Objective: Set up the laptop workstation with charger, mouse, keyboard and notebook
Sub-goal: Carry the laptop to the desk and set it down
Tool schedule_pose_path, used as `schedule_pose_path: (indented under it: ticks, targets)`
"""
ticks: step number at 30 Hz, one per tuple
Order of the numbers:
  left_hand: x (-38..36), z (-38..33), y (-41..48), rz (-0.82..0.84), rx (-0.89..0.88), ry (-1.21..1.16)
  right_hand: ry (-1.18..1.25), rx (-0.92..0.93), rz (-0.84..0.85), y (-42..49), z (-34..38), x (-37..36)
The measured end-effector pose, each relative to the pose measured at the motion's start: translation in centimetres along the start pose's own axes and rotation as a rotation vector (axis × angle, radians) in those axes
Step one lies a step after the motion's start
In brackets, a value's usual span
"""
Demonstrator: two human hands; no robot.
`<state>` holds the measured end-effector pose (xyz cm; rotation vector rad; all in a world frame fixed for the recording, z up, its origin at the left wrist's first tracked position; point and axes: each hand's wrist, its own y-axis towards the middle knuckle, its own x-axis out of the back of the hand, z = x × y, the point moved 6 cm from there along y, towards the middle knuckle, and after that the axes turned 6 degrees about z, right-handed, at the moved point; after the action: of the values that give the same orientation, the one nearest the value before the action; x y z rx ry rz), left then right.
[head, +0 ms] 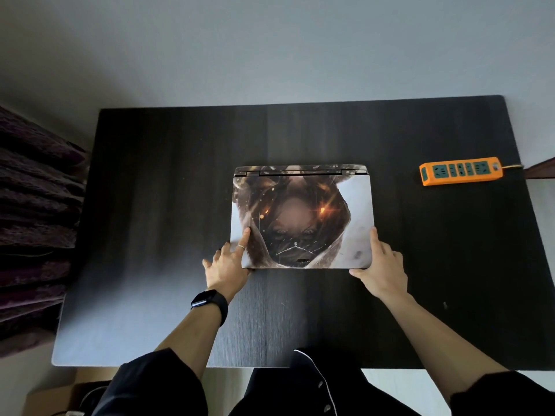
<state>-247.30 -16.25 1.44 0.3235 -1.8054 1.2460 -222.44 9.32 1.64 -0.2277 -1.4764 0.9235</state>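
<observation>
Desk [150, 205]: dark and wide. Laptop [301, 217] lies flat at its centre, lid down (printed skin on top), long axis running left to right, hinge on the far side, opening edge toward me. Box [51, 397] on the floor at near left; contents too dim to identify. Strip [461, 171], orange, lies at far right, well apart from the laptop. My right hand [381, 268] grips the near right corner. My left hand [228, 265] is spread at the near left corner, straight forefinger on the lid. Watch [210, 304] on my left wrist.
</observation>
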Motion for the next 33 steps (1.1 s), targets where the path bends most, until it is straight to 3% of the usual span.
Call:
schedule_pose_path:
  ticks: [20,27,33]
  targets:
    - [1.5,-0.3,3.2,-0.021,-0.001,0.002,-0.058,-0.034,-0.035,3.0,1.3,1.3]
    - [0.3,0.3,1.2,-0.084,0.006,-0.087,0.018,-0.053,-0.057,1.3,0.7,0.0]
    - [-2.6,0.8,-2.4,-0.027,-0.045,-0.204,0.061,-0.014,-0.033,-2.5,-0.5,-2.7]
